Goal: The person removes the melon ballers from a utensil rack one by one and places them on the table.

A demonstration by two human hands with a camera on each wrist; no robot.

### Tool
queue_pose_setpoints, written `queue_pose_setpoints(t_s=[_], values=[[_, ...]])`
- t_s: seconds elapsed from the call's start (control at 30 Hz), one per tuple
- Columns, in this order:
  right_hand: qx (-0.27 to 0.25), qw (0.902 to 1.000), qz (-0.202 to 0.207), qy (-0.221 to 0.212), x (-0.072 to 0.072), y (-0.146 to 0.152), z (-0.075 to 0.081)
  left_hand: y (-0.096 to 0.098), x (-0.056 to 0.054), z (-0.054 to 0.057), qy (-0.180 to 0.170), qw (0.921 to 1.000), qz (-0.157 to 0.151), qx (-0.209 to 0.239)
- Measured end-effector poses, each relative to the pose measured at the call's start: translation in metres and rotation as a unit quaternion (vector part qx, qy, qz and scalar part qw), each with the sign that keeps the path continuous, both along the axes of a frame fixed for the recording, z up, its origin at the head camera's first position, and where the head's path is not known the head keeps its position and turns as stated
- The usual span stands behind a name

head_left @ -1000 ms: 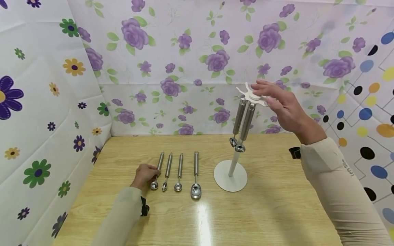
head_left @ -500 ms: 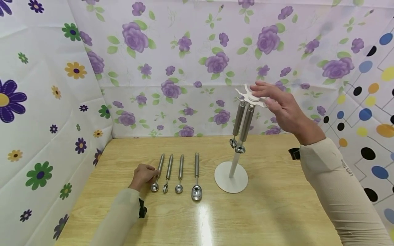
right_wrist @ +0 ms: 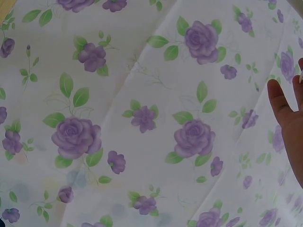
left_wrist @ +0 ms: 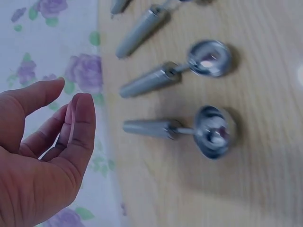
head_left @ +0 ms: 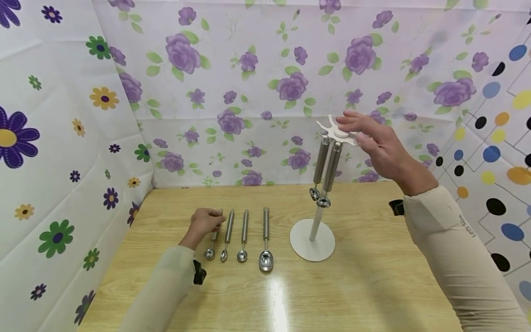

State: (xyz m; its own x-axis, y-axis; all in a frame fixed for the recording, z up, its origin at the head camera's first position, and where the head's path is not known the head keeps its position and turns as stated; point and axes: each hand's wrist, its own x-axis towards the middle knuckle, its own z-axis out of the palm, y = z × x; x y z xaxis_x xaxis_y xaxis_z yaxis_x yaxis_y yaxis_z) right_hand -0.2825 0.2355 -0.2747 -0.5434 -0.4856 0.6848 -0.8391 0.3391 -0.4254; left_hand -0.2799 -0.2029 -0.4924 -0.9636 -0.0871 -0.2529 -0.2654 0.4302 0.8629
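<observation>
My left hand [head_left: 204,224] hovers over the handle of the leftmost metal melon baller [head_left: 210,253]. In the left wrist view this hand [left_wrist: 42,161] has thumb and fingers apart, holding nothing, beside the handle end of a melon baller [left_wrist: 213,132] on the table. Two more small ballers [head_left: 228,229] [head_left: 244,226] and a larger scoop with an oval bowl [head_left: 266,260] lie to the right in a row. My right hand [head_left: 383,150] rests its extended fingers on the top of a white utensil stand [head_left: 314,226]. Two scoops [head_left: 321,161] [head_left: 331,170] hang from its hooks.
The stand's round base [head_left: 312,251] sits on the wood-grain table [head_left: 373,276], right of the row. A flowered cloth [head_left: 265,83] hangs behind the table. Patterned cloths also close off the left and right sides.
My left hand has moved up and slightly right, from the lower part of the leftmost baller toward its handle end. The right hand stays at the stand's top. The head view has shifted slightly.
</observation>
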Motion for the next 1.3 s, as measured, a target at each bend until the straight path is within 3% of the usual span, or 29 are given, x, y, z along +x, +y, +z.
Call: queue_pose_setpoints(t_s=[0.37,1.0,1.3], values=[[0.003,1.0000,0.000,0.002,-0.001,0.000,0.000,0.021,-0.005,0.022,0.008,0.9997,-0.022,-0.004],[0.003,1.0000,0.001,0.008,0.000,0.001,0.000,0.063,-0.006,0.055,0.023,0.9949,-0.079,0.058],[0.003,1.0000,0.001,0.004,-0.001,0.001,0.000,0.081,-0.006,0.071,0.040,0.9915,-0.106,0.064]])
